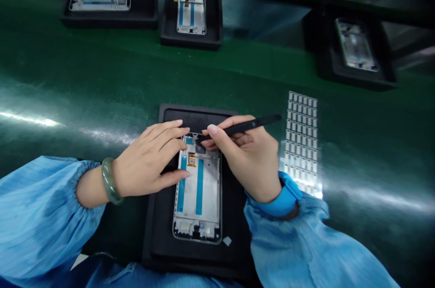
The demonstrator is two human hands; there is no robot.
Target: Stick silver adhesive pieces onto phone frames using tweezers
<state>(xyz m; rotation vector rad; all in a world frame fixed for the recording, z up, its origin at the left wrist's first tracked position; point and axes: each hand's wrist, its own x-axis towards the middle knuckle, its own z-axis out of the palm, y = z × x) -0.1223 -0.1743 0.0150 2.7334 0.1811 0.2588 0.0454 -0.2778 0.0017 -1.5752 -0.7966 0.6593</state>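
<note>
An opened phone frame (210,188), silvery inside with blue strips and a small orange flex piece (192,160), lies in a black foam tray (159,233) in front of me. My left hand (149,159) rests over its left edge, fingers spread, the fingertips touching the top left part. In my right hand (249,152) is a pair of black tweezers (253,124), gripped like a pen. Their tips point at the upper part of the frame; whether they pinch anything is too small to tell. A small pale square piece (227,241) lies beside the frame's lower right corner.
Right of the tray, a sheet of small pale rectangular pieces (302,138) lies on the green table (102,66). Along the back stand three more black trays (142,12) (214,16) (356,77), each with a phone frame inside. The right one is blurred.
</note>
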